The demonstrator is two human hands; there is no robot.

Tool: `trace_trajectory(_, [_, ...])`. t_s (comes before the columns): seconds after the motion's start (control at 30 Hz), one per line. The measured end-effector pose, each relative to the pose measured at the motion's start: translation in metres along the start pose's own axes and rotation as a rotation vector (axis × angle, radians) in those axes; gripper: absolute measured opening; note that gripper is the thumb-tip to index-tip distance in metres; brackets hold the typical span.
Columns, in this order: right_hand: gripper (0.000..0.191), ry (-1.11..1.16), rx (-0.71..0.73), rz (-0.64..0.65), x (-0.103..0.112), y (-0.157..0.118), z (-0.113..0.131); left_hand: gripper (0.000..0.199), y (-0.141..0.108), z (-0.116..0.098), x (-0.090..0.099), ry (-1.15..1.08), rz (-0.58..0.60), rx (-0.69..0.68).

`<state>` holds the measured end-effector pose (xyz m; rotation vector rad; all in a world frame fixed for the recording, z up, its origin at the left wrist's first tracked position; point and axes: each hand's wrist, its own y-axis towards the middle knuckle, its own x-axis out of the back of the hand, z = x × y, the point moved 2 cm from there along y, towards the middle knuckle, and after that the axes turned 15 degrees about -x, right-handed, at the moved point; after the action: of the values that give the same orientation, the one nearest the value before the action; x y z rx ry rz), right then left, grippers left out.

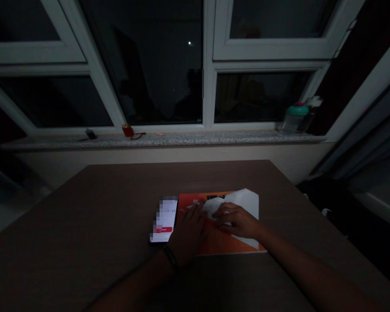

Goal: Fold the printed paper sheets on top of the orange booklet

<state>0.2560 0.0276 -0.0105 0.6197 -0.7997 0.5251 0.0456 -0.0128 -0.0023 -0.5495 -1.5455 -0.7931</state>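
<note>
The right hand [235,220] lies on a folded white paper [247,203], whose long axis runs left to right across an orange booklet [219,242]. The left hand [188,234] rests at the paper's left end, beside a phone [164,219] (whether either hand grips the paper, I cannot tell).

- Left hand [188,234] — palm down on the orange booklet [219,242], a dark wristband [170,256] on its wrist
- Right hand [235,220] resting over a folded white sheet [243,201] on the booklet, just beside the left hand's fingers
- Just left of the left hand: a lit smartphone [164,219], its screen blurred
- Under both hands: a brown wooden table [117,203]
- Well beyond the hands: a speckled stone windowsill [162,141] holding glasses [137,136] and a teal-lidded water bottle [293,119]
</note>
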Motion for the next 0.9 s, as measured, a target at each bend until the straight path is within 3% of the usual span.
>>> trace_trajectory(0.9, [0.011,0.008,-0.02,-0.002,0.0002,-0.0005,-0.0016,0.051,-0.0012,0.003,-0.0065,-0.025,-0.049,-0.009])
